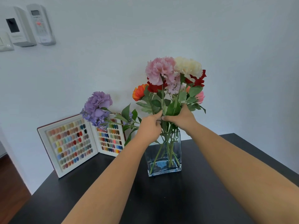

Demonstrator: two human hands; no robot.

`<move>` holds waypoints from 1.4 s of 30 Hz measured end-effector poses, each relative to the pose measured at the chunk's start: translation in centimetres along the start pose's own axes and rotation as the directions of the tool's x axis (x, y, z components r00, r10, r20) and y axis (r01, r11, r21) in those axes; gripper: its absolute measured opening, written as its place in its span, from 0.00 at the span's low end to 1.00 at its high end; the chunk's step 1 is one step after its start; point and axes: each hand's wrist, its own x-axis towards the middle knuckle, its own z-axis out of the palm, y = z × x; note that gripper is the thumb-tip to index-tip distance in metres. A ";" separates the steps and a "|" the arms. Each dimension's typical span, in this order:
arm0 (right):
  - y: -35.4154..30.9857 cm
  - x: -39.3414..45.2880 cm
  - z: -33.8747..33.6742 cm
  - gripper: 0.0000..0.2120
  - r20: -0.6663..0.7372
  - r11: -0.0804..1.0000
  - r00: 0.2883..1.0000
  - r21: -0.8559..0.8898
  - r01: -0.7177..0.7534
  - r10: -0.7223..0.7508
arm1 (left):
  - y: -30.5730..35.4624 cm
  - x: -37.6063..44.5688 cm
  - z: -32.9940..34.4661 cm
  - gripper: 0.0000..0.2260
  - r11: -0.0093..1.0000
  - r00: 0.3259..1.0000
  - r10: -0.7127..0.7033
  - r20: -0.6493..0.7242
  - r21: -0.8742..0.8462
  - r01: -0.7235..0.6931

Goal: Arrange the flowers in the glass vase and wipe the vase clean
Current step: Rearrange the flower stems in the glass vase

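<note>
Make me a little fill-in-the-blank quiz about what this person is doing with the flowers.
1. Both hands grip the flower stems just above the rim of the glass ____.
2. The purple flower leans out to the ____ of the bunch.
3. The vase stands on a ____ table.
4. The open case of colour swatches stands to the ____ of the vase.

Missing words: vase; left; black; left
</note>
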 end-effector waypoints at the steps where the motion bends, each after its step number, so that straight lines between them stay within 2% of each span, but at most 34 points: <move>1: -0.1 -0.1 0.2 0.45 -0.001 1.000 1.000 -0.014 0.006 -0.006 | -0.1 -0.2 -0.2 0.28 1.000 1.000 -0.004 0.017 0.009 0.004; 5: -0.4 -0.4 0.3 0.43 -0.053 0.998 0.999 -0.059 -0.013 0.010 | 0.0 -0.8 -0.7 0.26 0.997 0.998 0.038 0.057 0.060 -0.042; 8: -0.3 -0.7 0.1 0.41 -0.092 0.995 0.996 -0.093 -0.031 0.023 | -0.5 -1.9 -1.0 0.22 0.998 0.997 0.056 -0.057 0.029 -0.055; 10: -0.2 -0.8 -0.1 0.41 -0.091 0.995 0.996 -0.090 -0.034 0.025 | -2.0 -3.3 -1.2 0.17 0.993 0.970 -0.064 -0.233 -0.113 0.038; 11: -0.2 -0.9 -0.2 0.42 -0.090 0.995 0.996 -0.092 -0.033 0.025 | -2.9 -4.1 -1.2 0.15 0.973 0.934 -0.159 -0.319 -0.212 0.094; 13: -0.2 -1.0 -0.2 0.42 -0.095 0.993 0.995 -0.110 -0.030 0.020 | -4.7 -5.5 -1.3 0.12 0.904 0.831 -0.362 -0.423 -0.378 0.201; 14: -0.3 -1.1 -0.2 0.42 -0.100 0.992 0.995 -0.121 -0.028 0.016 | -5.6 -5.9 -1.3 0.11 0.852 0.777 -0.459 -0.431 -0.463 0.246; 16: -0.4 -1.3 0.1 0.41 -0.108 0.991 0.994 -0.135 -0.021 0.006 | -6.7 -5.8 -1.5 0.08 0.698 0.687 -0.631 -0.362 -0.651 0.298; 17: -0.5 -1.4 0.1 0.41 -0.112 0.990 0.994 -0.139 -0.019 0.003 | -7.1 -5.4 -1.6 0.07 0.619 0.667 -0.685 -0.293 -0.717 0.321; 19: -0.6 -1.5 0.2 0.41 -0.122 0.989 0.992 -0.143 -0.021 0.003 | -7.6 -4.3 -1.8 0.06 0.521 0.687 -0.710 -0.152 -0.770 0.368; 21: -0.5 -1.5 0.2 0.41 -0.130 0.988 0.992 -0.154 -0.025 0.005 | -7.6 -3.2 -1.6 0.12 0.467 0.716 -0.697 -0.050 -0.790 0.399; 25: -0.6 -1.7 0.2 0.42 -0.128 0.985 0.992 -0.171 -0.026 0.004 | -7.3 -2.0 -1.4 0.17 0.405 0.720 -0.694 0.003 -0.825 0.394; 27: -0.6 -1.8 0.2 0.42 -0.121 0.985 0.993 -0.173 -0.020 -0.001 | -7.5 -1.7 -1.3 0.18 0.422 0.729 -0.684 -0.028 -0.830 0.364; 31: -0.4 -1.9 0.1 0.42 -0.104 0.987 0.995 -0.163 -0.011 -0.006 | -7.5 -1.3 -1.0 0.18 0.544 0.770 -0.617 -0.161 -0.794 0.270; 34: -0.4 -2.1 0.1 0.41 -0.091 0.987 0.996 -0.156 -0.026 0.012 | -6.6 -0.8 -1.8 0.17 0.623 0.744 -0.607 -0.278 -0.748 0.229; 37: -0.1 -2.4 0.2 0.39 -0.070 0.986 0.997 -0.158 -0.045 0.034 | -6.1 -0.3 -3.0 0.15 0.738 0.748 -0.537 -0.390 -0.647 0.192; 39: 0.2 -2.6 0.2 0.38 -0.062 0.986 0.997 -0.158 -0.047 0.037 | -5.7 -0.2 -4.0 0.09 0.850 0.779 -0.436 -0.451 -0.491 0.192; 41: 0.3 -2.8 0.2 0.39 -0.056 0.981 0.997 -0.187 -0.057 0.047 | -5.1 0.4 -4.7 0.07 0.913 0.838 -0.356 -0.415 -0.346 0.217; 42: 0.3 -2.9 0.3 0.41 -0.048 0.970 0.997 -0.231 -0.072 0.062 | -4.7 0.7 -4.9 0.11 0.903 0.868 -0.373 -0.328 -0.341 0.260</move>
